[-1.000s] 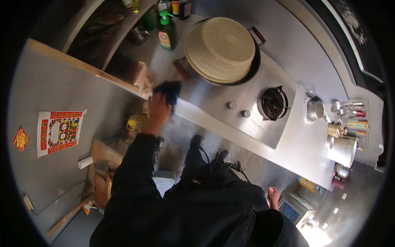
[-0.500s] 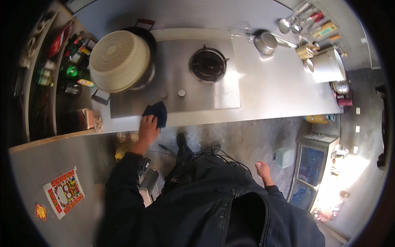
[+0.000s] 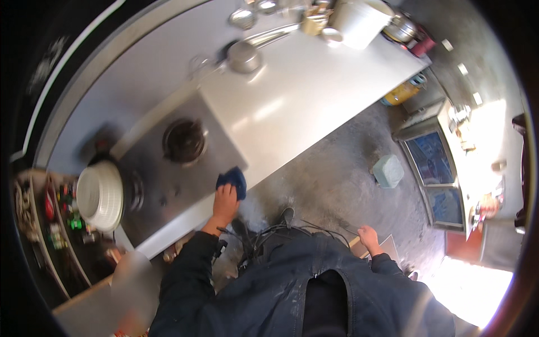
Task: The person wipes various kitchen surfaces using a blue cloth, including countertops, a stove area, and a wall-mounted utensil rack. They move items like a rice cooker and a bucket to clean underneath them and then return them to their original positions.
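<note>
My left hand (image 3: 225, 202) grips a dark blue cloth (image 3: 238, 178) at the front edge of the steel cooktop (image 3: 163, 203), near its right corner. Farther back on the cooktop is a black gas burner (image 3: 184, 141). At the far left, a cream plastic basket (image 3: 100, 196) lies upside down over the other end of the stove. My right hand (image 3: 368, 238) hangs low at my right side, away from the counter. Its fingers are curled closed, and whatever may be inside them is hidden.
A small saucepan (image 3: 243, 57) and a white bucket (image 3: 362, 22) stand on the counter (image 3: 314, 84). Bottles fill the shelves (image 3: 70, 247) at left. A pale green container (image 3: 388, 171) sits on the floor, near a glass-doored cabinet (image 3: 400, 137). Cables (image 3: 269, 231) lie by my feet.
My view has turned and shifted right along the counter. My left hand has moved the cloth rightward along the cooktop's front edge. The right hand still hangs at my side.
</note>
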A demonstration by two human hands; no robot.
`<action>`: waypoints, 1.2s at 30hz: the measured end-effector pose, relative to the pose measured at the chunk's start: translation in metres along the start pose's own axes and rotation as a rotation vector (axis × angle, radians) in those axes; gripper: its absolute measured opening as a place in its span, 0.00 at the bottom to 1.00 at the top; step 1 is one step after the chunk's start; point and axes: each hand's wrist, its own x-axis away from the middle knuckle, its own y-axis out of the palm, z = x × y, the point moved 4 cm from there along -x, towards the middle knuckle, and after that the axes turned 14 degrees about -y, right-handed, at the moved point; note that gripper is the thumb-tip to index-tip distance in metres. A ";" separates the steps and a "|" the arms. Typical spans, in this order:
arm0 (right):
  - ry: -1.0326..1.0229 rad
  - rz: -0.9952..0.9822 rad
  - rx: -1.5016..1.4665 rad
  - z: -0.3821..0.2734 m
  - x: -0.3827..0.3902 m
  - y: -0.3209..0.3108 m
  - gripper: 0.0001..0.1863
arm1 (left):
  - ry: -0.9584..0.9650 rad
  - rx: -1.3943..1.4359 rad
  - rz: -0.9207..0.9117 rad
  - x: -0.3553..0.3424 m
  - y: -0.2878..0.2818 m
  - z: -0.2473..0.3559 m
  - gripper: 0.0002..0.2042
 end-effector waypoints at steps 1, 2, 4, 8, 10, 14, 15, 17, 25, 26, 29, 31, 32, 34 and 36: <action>0.047 0.000 -0.032 0.010 0.004 -0.001 0.24 | 0.020 -0.030 -0.010 -0.014 0.007 0.014 0.32; 0.087 0.011 -0.067 0.017 0.009 -0.001 0.24 | 0.050 -0.049 -0.014 -0.027 0.014 0.029 0.31; 0.171 0.027 -0.131 0.041 0.024 -0.006 0.24 | 0.103 -0.081 -0.037 -0.058 0.026 0.066 0.31; 0.319 0.122 -0.222 0.076 0.063 0.002 0.23 | 0.169 -0.175 -0.127 -0.115 0.044 0.116 0.32; 0.374 0.143 -0.249 0.097 0.087 0.014 0.23 | 0.195 -0.227 -0.197 -0.139 0.048 0.137 0.34; 0.470 0.143 -0.313 0.135 0.137 0.047 0.21 | 0.324 -0.203 -0.102 -0.166 0.056 0.176 0.37; 0.502 0.088 -0.325 0.137 0.147 0.054 0.21 | 0.350 -0.207 -0.070 -0.174 0.058 0.183 0.37; 0.561 0.063 -0.290 0.139 0.164 0.076 0.20 | 0.398 -0.197 -0.023 -0.193 0.062 0.199 0.37; 0.698 0.097 -0.427 0.151 0.144 0.070 0.20 | 0.384 -0.102 -0.145 -0.306 0.092 0.316 0.26; 0.665 0.097 -0.480 0.156 0.142 0.066 0.18 | 0.413 -0.086 -0.148 -0.321 0.106 0.341 0.25; 0.570 -0.012 -0.200 0.163 0.097 0.010 0.13 | 0.511 -0.058 -0.079 -0.370 0.145 0.407 0.24; 0.548 0.140 -0.168 0.175 0.068 -0.037 0.14 | 0.524 -0.015 -0.017 -0.409 0.167 0.452 0.23; 0.480 0.154 -0.131 0.177 0.058 -0.046 0.13 | 0.537 -0.021 -0.006 -0.427 0.170 0.469 0.23; 0.519 0.185 -0.156 0.178 0.043 -0.069 0.15 | 0.560 -0.041 0.014 -0.467 0.172 0.501 0.22; 0.545 0.257 -0.149 0.164 0.030 -0.099 0.15 | 0.574 -0.057 0.002 -0.499 0.178 0.528 0.22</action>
